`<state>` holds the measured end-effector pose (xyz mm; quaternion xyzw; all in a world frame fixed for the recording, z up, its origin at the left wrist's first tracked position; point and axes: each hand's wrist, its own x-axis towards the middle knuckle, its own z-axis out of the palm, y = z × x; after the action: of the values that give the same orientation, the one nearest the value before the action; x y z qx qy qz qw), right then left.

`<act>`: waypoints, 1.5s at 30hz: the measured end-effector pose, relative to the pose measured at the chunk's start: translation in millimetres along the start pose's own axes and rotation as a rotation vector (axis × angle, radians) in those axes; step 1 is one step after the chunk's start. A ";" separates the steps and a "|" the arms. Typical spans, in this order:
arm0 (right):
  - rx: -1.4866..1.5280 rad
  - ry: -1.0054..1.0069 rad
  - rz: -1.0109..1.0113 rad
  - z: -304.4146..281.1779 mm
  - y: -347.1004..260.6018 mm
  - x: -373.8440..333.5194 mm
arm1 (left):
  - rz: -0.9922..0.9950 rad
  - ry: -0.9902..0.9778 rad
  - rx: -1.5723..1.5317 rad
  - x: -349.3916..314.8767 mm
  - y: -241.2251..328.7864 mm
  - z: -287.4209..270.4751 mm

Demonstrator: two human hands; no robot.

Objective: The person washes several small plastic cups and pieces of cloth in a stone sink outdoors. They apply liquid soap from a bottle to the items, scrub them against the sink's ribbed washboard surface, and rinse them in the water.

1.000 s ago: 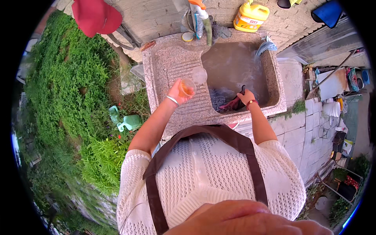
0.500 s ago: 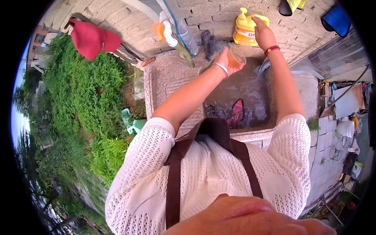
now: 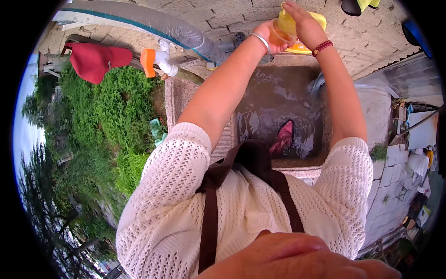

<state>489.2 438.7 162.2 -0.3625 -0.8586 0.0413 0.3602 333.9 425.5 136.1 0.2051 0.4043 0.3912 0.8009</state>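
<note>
My left hand (image 3: 264,34), with a pale bracelet at the wrist, is wrapped around a clear plastic cup (image 3: 282,31) with an orange tint. The cup is held up against the front of a yellow pump bottle (image 3: 319,19) by the brick wall. My right hand (image 3: 307,29), wearing a red bead bracelet, lies over the bottle's pump top with fingers stretched out; whether the pump is pressed down is hidden. Below both hands, a stone basin (image 3: 301,162) holds murky water (image 3: 265,97). A pink-red cloth item (image 3: 283,139) with a dark edge floats there.
Left of the basin is a ribbed washboard slope (image 3: 225,144). A white tap with an orange handle (image 3: 148,63) and a grey wrapped pipe (image 3: 186,32) jut from the wall. A red cap (image 3: 100,60) hangs at the left, above green plants (image 3: 111,107). Paving tiles (image 3: 388,176) lie to the right.
Both hands have moved up and away toward the wall. The cup has gone from above the water to the bottle, and my right hand has come onto the pump top. The view has shifted slightly.
</note>
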 end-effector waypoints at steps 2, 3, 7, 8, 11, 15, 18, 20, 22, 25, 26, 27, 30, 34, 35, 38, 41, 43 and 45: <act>0.011 0.005 -0.004 2.1 1.2 1.3 | 0.009 0.018 0.004 5.5 7.2 -1.9; 0.018 0.011 -0.006 2.2 0.2 0.8 | 0.016 0.031 0.010 8.8 8.9 -3.6; 0.053 -0.021 0.028 -3.6 -6.8 -0.8 | 0.012 0.059 -0.031 29.2 9.3 -16.0; 0.064 0.003 0.010 -3.5 -12.4 -0.7 | 0.023 0.019 -0.075 37.0 7.6 -26.5; 0.004 0.032 -0.023 -0.2 -9.0 -3.0 | 0.035 -0.034 -0.118 46.6 0.7 -32.9; -0.155 0.079 -0.079 -3.5 -15.0 -3.4 | 0.048 -0.016 -0.124 48.4 -4.2 -30.2; -0.198 0.071 -0.105 -3.8 -12.4 -3.5 | 0.047 -0.082 -0.158 51.7 -9.5 -30.9; -0.172 0.084 -0.122 -1.6 -10.3 -5.1 | 0.057 -0.099 -0.197 48.9 -15.2 -34.2; -0.156 0.089 -0.138 -11.0 -24.7 -2.8 | 0.063 -0.125 -0.243 45.0 -21.5 -33.7; -0.018 0.337 0.001 -28.5 -40.9 -12.4 | 0.072 -0.155 -0.293 28.5 -33.7 -29.6; -0.006 0.427 0.072 -28.5 -35.0 -25.0 | 0.076 -0.073 -0.274 17.1 -39.3 -26.2; 0.008 0.520 0.139 -26.5 -28.4 -38.7 | 0.085 0.009 -0.252 3.4 -42.8 -22.3; 0.399 0.924 0.377 -4.2 -18.3 -78.0 | 0.021 -0.089 -0.322 -12.2 -66.7 -41.6; 0.740 0.749 0.927 61.0 -30.0 -140.1 | -0.105 -0.096 -0.456 -52.5 -111.3 -87.8; 0.668 0.617 0.927 80.0 -23.8 -154.9 | -0.107 -0.097 -0.461 -64.2 -121.7 -97.4; 0.497 0.174 0.845 114.8 -29.9 -156.2 | -0.228 -0.083 -0.540 -107.0 -151.3 -134.3; 0.472 0.081 0.734 137.3 -40.0 -124.3 | -0.198 -0.049 -0.541 -148.6 -172.9 -170.2; 0.250 -0.008 0.593 150.2 -41.5 -100.6 | -0.154 -0.055 -0.584 -173.0 -176.7 -186.4; 0.128 0.070 0.492 172.5 -29.0 -97.0 | -0.124 0.046 -0.571 -193.7 -175.0 -194.2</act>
<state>406.5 386.9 -12.4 -0.5382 -0.7273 0.1694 0.3907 186.5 167.6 3.3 -0.0626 0.3079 0.4440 0.8391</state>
